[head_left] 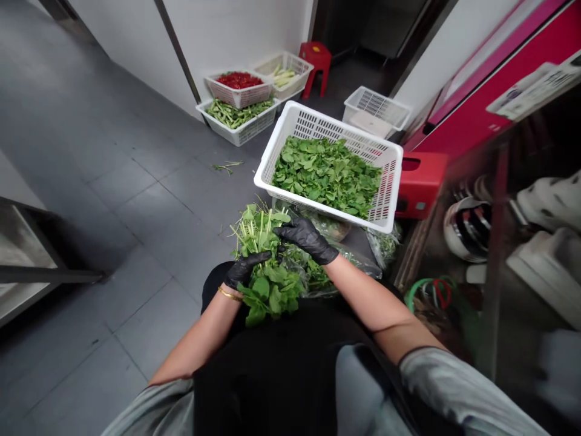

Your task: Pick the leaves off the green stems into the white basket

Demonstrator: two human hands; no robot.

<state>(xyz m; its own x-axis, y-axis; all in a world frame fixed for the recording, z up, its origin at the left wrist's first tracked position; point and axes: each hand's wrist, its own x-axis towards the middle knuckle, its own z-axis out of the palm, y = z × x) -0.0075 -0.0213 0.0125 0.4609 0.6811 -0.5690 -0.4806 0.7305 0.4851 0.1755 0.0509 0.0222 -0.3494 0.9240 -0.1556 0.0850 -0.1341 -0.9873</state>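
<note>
A bunch of leafy greens [275, 290] lies across my lap, its pale cut stems pointing away from me and its broad leaves toward me. My left hand [246, 270], in a black glove, is wrapped round the middle of the bunch. From the other side my right hand [307, 238], also gloved in black, has its fingers closed at the stem end; the fingertips are partly hidden among the stems. Just beyond stands a white plastic basket [327, 209] with picked green leaves [324, 169] in it. Clear plastic bags [358, 257] with more greens lie below it.
Smaller baskets hold red chillies [239, 80], green pods [233, 114] and pale vegetables [284, 77] by the wall. A red stool [315, 63] and another white basket [376, 112] stand behind. Loose stems [228, 166] lie on the tiled floor [149, 242]. A shelf with dishes [467, 227] is at right.
</note>
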